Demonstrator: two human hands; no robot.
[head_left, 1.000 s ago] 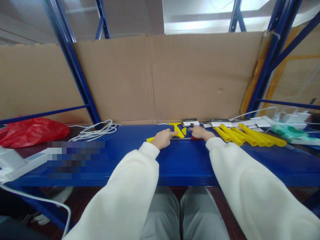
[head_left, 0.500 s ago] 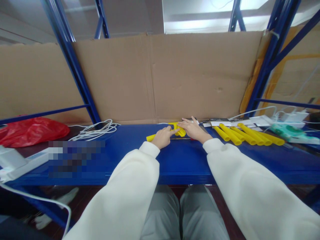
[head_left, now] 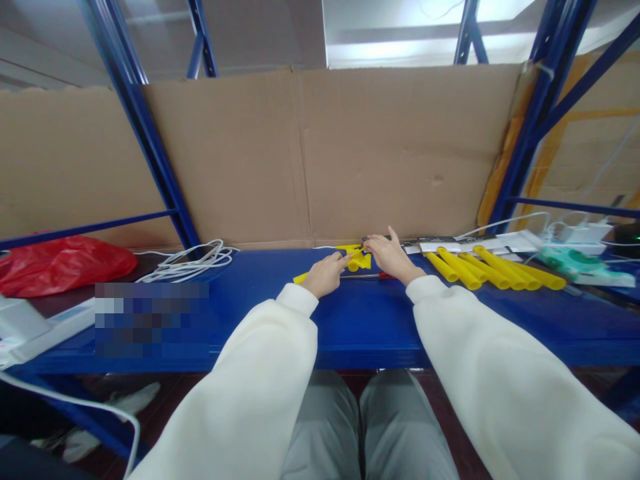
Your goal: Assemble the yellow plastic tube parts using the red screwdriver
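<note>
My left hand (head_left: 324, 275) is closed around the handle of a yellow plastic piece (head_left: 355, 261), whose wider head points right and rests at the blue table top. A bit of the yellow handle shows left of my fist. My right hand (head_left: 390, 255) is just right of the head, fingertips pinched together at its upper edge and one finger raised. Something small and dark shows at those fingertips, too small to name. Below my right palm lies a thin tool with a red handle (head_left: 385, 275), probably a screwdriver, partly hidden by the hand.
Several yellow tubes (head_left: 493, 268) lie side by side on the right, beside a green and white packet (head_left: 583, 265) and white plugs with cables. Coiled white cable (head_left: 200, 260), a red plastic bag (head_left: 65, 265) and a white power strip (head_left: 55, 330) are left. Cardboard (head_left: 320, 160) stands behind.
My right hand has drawn its fingers together and lifted slightly off the yellow head, uncovering more of it and the red handle. My left hand keeps its hold.
</note>
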